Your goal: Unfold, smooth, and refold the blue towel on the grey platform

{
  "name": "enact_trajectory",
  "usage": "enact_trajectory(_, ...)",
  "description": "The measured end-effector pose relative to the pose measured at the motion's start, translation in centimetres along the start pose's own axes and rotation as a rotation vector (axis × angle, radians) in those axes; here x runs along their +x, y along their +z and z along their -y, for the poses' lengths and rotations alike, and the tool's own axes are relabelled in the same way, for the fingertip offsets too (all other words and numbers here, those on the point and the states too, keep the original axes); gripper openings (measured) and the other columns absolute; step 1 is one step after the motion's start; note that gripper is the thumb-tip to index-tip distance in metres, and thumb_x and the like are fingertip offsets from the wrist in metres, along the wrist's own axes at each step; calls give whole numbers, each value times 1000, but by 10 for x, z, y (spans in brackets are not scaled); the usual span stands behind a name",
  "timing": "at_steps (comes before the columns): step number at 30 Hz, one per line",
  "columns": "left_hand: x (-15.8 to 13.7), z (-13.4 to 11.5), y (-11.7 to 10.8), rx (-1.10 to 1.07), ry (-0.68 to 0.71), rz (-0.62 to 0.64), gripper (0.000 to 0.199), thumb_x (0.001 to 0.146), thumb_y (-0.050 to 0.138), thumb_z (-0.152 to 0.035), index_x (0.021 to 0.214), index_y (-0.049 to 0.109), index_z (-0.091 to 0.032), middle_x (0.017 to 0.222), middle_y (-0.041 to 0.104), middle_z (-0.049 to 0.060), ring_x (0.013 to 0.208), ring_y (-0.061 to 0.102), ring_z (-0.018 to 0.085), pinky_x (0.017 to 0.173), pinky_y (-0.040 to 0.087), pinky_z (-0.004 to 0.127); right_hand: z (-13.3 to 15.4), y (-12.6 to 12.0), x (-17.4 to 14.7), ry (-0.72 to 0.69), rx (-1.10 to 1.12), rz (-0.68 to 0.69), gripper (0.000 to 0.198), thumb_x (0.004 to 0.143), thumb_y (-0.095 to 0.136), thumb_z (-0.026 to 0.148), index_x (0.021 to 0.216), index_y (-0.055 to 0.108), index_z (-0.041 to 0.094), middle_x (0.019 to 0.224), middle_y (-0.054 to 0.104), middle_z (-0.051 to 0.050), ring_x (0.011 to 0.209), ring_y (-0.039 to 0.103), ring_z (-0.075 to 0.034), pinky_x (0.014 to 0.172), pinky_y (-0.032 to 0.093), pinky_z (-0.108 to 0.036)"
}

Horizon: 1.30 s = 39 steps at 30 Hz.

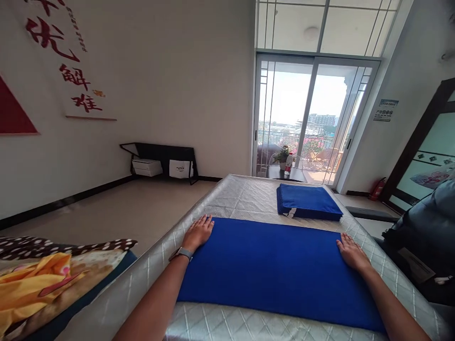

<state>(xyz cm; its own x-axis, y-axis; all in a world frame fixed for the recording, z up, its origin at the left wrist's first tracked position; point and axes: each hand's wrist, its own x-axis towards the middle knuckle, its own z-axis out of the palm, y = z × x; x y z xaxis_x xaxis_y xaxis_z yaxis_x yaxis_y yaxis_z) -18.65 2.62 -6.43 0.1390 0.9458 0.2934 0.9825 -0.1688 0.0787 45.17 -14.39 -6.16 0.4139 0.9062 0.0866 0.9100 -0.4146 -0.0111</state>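
A blue cloth (273, 270) lies flat across a pale quilted mattress (234, 194), its long side running left to right. My left hand (199, 232) rests flat on its far left corner, fingers stretched out, with a watch on the wrist. At the far right corner, my right hand (351, 250) lies with fingers extended, touching the cloth's edge. Beyond the cloth sits a neat stack of folded blue cloths (309, 199), with a small white tag showing at its near left side.
To the left is a lower surface with a yellow cloth (39, 279) and patterned bedding. A dark padded bag or jacket (426, 237) stands at the right. Behind the mattress, a small dark table (284, 174) holds a plant and a bottle before glass doors.
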Motion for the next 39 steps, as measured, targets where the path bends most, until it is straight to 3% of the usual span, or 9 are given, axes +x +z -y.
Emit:
enact_trajectory(5,-9,-44,-28,25,-14,-161,53,99,33,-32,143,51,-9,152,46,17,144,36,30,119,24,48,40,-30,-19,-18,-68,-55,65,98,17,36,153,30,4,162,25,-13,151,18,-25,122,16,-46)
enact_trajectory(7,-13,-79,-39,8,83,-160,52,100,32,-32,141,53,-8,150,48,19,143,39,29,119,26,46,77,-45,-30,-125,-63,-105,63,99,17,34,153,31,5,162,26,-12,151,16,-24,123,14,-45)
enact_trajectory(10,-23,-148,-48,-68,289,-98,50,102,32,-33,138,56,-9,145,53,19,139,45,27,116,32,43,149,-63,-49,-268,31,-56,62,100,18,36,155,28,10,161,29,-10,151,18,-20,122,14,-39)
enact_trajectory(14,-36,-230,-39,-133,474,-93,47,103,33,-33,141,53,-13,147,52,17,141,43,24,115,35,41,228,-65,-67,-426,168,49,60,100,21,37,155,31,14,161,28,-9,150,20,-20,121,17,-38)
enact_trajectory(17,-43,-258,-22,-141,514,-97,48,104,31,-33,144,50,-16,150,49,16,142,40,24,116,34,42,251,-52,-74,-475,187,86,59,99,23,30,156,28,13,163,23,-10,151,16,-21,121,13,-41)
enact_trajectory(24,-43,-257,1,-141,524,-65,49,105,27,-36,146,47,-19,151,49,14,143,39,25,117,33,48,251,-37,-74,-484,202,107,61,98,21,27,156,24,8,164,18,-11,152,11,-22,122,9,-42)
enact_trajectory(30,-37,-257,1,-156,479,-14,55,105,22,-42,147,46,-17,152,47,13,144,38,25,118,32,45,232,-36,-59,-399,209,100,64,101,16,43,157,24,15,164,21,-7,152,14,-20,122,9,-41)
enact_trajectory(35,-29,-233,-2,-127,419,36,54,105,23,-39,149,43,-17,155,43,13,145,36,25,119,29,45,189,-35,-43,-246,181,109,66,100,15,43,158,18,10,165,18,-7,152,10,-20,122,6,-40)
enact_trajectory(39,-22,-205,-4,-84,379,44,51,104,25,-35,150,43,-21,155,43,10,145,36,25,118,28,46,174,-35,-39,-191,159,104,66,100,15,43,158,17,11,165,16,-6,152,10,-19,123,8,-42)
